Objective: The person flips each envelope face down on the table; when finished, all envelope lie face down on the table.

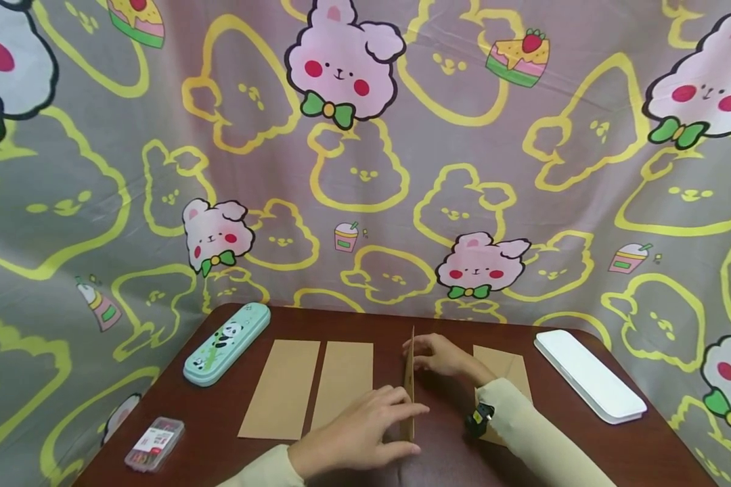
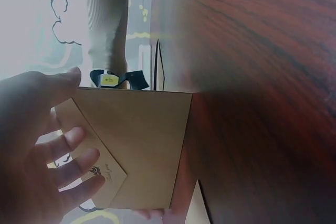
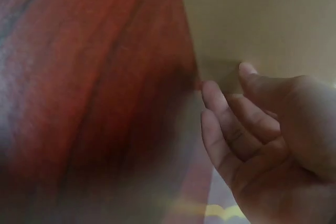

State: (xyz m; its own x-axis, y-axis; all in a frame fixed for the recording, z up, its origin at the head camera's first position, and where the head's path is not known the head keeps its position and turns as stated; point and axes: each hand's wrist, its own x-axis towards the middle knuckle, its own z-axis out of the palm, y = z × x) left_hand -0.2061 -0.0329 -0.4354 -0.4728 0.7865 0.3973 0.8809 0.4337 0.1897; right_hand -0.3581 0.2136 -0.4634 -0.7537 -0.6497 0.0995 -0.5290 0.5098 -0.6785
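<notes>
"What sort of place is this?"

"A dark red-brown table [image 1: 213,419] with streaky wood grain, closed in behind and at both sides by a grey-pink curtain [image 1: 280,270]. The cloth is covered in yellow animal outlines, white rabbits [image 1: 344,71] with red cheeks and green bows, cake slices [image 1: 520,59] and little drink cups [image 1: 345,237]."

"And on the tabletop?"

"At the far left, a pale teal case [image 1: 227,345] with a panda on its lid, lying at a slant. Nearer the person, on that same side, a small clear box [image 1: 155,444] with a red and white label. Then two flat brown rectangles [image 1: 283,389], side by side with a thin strip of wood between them. Over to the right lies another brown envelope [image 1: 514,370], partly hidden by the arm, and beyond it a long white case [image 1: 591,375]."

"Where's the piece being handled?"

"The upright envelope [image 2: 147,140] is between the two rectangles and the envelope on the right, seen almost edge-on from the head. Its pointed flap, with small dark print, faces left. I can't tell whether its lower edge touches the wood or hangs just above."

"The hands?"

"The right hand [image 1: 441,355] pinches the far edge, thumb on the plain face, fingers round behind. The left hand [image 1: 365,426] is at the near edge, its fingers spread and fairly straight beside the flap. Both sleeves [image 1: 542,436] are cream."
</notes>
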